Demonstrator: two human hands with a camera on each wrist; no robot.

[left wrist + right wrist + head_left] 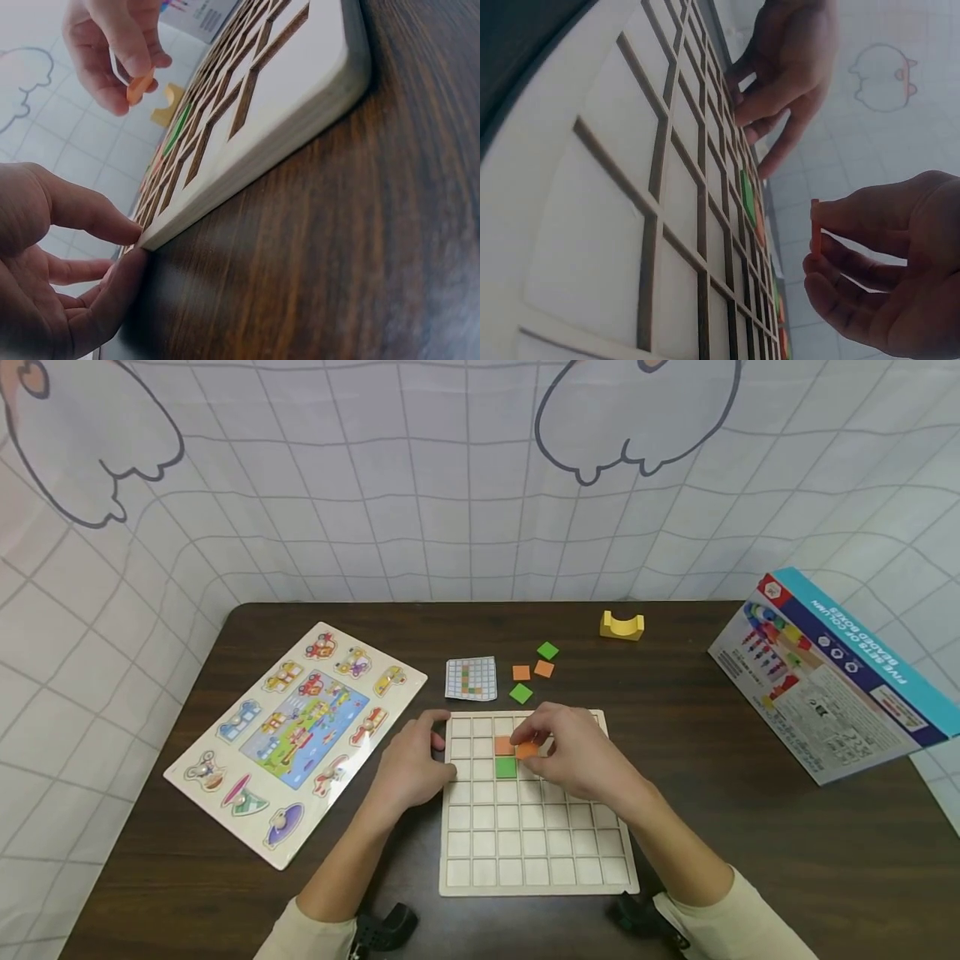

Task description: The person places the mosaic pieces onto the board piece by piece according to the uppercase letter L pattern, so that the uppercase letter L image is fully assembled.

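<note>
A wooden grid board point(517, 843) lies flat in front of me. My left hand point(411, 764) holds its left edge between thumb and fingers, as the left wrist view shows up close. Over the upper middle of the board, my right hand point(577, 752) pinches an orange square tile point(816, 229), raised above the cells in the right wrist view. Two tiles sit in neighbouring cells, an orange tile point(503, 746) and below it a green tile point(506, 767). Beyond the board lie loose green tiles point(521, 693) and orange tiles point(521, 672).
A small pattern card point(471, 679) lies behind the board. To the left is a picture puzzle board point(217, 727) with knobbed pieces. At the back stands a yellow curved block point(622, 626). A blue and white box point(825, 685) occupies the right side of the dark table point(720, 827).
</note>
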